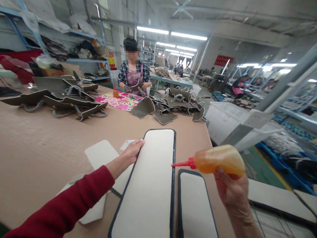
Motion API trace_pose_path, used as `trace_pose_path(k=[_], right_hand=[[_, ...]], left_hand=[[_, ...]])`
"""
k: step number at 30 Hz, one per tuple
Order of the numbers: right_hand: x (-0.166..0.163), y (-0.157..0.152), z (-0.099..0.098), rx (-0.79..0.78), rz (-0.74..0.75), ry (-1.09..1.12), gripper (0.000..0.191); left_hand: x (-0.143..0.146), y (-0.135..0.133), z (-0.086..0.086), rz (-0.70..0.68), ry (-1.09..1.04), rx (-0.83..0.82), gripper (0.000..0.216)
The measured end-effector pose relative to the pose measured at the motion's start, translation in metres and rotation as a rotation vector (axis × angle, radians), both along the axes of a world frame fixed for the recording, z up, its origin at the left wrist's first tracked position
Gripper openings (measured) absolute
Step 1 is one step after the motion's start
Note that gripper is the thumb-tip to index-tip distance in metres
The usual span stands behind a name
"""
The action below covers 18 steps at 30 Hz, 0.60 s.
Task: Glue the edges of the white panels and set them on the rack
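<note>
A long white panel with a dark border lies in front of me, its corners rounded. My left hand pinches its left edge near the far end. In my right hand is a squeeze bottle of amber liquid, tipped on its side. The bottle's red nozzle points left, its tip at the panel's right border, where a wet-looking line runs along the dark edge. To the right lies a shorter white panel, also dark-bordered. White sheets lie partly beneath the long panel on the left.
Grey-green pieces with straps lie at the table's far left, more pieces at the far right. A co-worker stands across, behind a floral cloth bearing another amber bottle. A white bin stands beyond the right edge.
</note>
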State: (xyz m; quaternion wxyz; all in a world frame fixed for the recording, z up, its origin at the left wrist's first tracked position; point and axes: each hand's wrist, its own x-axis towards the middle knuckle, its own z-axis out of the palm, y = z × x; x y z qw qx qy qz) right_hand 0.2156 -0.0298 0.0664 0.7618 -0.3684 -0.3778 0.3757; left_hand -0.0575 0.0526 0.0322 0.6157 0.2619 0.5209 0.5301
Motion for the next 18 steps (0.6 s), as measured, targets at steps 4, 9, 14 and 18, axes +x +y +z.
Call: trace_pose_path(k=[4, 9, 14, 18], right_hand=[[0.003, -0.005, -0.002, -0.023, 0.011, -0.008, 0.038], [0.004, -0.017, 0.0, -0.068, 0.038, -0.022, 0.041], [0.008, -0.034, -0.007, -0.085, 0.103, -0.063, 0.041], [0.014, -0.049, -0.015, -0.186, 0.116, -0.028, 0.043]], left_hand=[[-0.004, 0.005, -0.002, -0.016, -0.003, -0.033, 0.008], [-0.007, 0.01, -0.003, -0.01, -0.009, -0.055, 0.01], [-0.013, 0.018, -0.006, 0.04, -0.033, -0.048, 0.012], [-0.029, 0.028, -0.018, 0.156, -0.071, -0.024, 0.008]])
